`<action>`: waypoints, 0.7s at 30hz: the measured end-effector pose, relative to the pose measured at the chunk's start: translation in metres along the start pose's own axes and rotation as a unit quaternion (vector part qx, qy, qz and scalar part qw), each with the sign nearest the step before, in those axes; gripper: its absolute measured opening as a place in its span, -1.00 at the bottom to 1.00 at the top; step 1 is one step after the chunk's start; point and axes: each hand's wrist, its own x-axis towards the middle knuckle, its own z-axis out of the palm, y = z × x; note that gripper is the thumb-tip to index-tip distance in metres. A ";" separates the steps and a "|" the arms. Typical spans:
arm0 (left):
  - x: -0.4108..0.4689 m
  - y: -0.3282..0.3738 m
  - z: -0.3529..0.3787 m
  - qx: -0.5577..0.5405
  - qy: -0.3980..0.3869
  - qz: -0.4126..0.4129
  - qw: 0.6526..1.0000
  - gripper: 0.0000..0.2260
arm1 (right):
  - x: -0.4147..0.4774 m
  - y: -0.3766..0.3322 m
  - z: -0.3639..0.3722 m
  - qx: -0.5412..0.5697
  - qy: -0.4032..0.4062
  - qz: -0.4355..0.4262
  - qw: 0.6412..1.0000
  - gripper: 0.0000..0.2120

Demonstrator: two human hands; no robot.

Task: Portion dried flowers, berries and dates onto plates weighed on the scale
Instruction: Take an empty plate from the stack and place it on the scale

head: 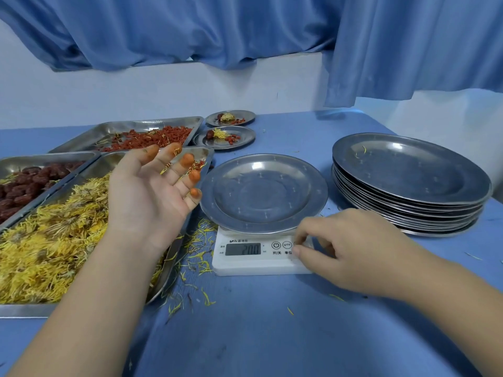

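At your far left a steel tray holds dark red dates. Just beside it, a longer tray is heaped with yellow dried flowers. Behind both, a third tray carries red berries with a few yellow petals mixed in.

Your left hand hovers over the flower tray, palm turned up, fingers spread wide and holding nothing. Its fingertips are stained orange.

Loose petals lie scattered on the blue table between the flower tray and the scale.

Toward the back, two small plates sit one behind the other: the far plate and the near plate. Each holds a date, a yellow flower and some berries.

At the centre an empty steel plate rests on the white scale. The display shows the digits 2, 0, 0; any decimal point is too small to tell. Beside it are a power button marked 开/关 and a g/OZ button marked 单位. The brand line above the display is too blurred to read.

Your right hand is on the right end of the scale, fingers bent, fingertips covering that corner. Whether it grips the scale or only presses it, you cannot tell.

At the right stands a stack of empty plates, a few petals on the top one.
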 end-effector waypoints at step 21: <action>-0.009 0.046 -0.030 -0.169 -0.005 0.034 0.985 -0.78 | 0.007 -0.017 0.013 -0.051 0.198 -0.094 0.974 -0.61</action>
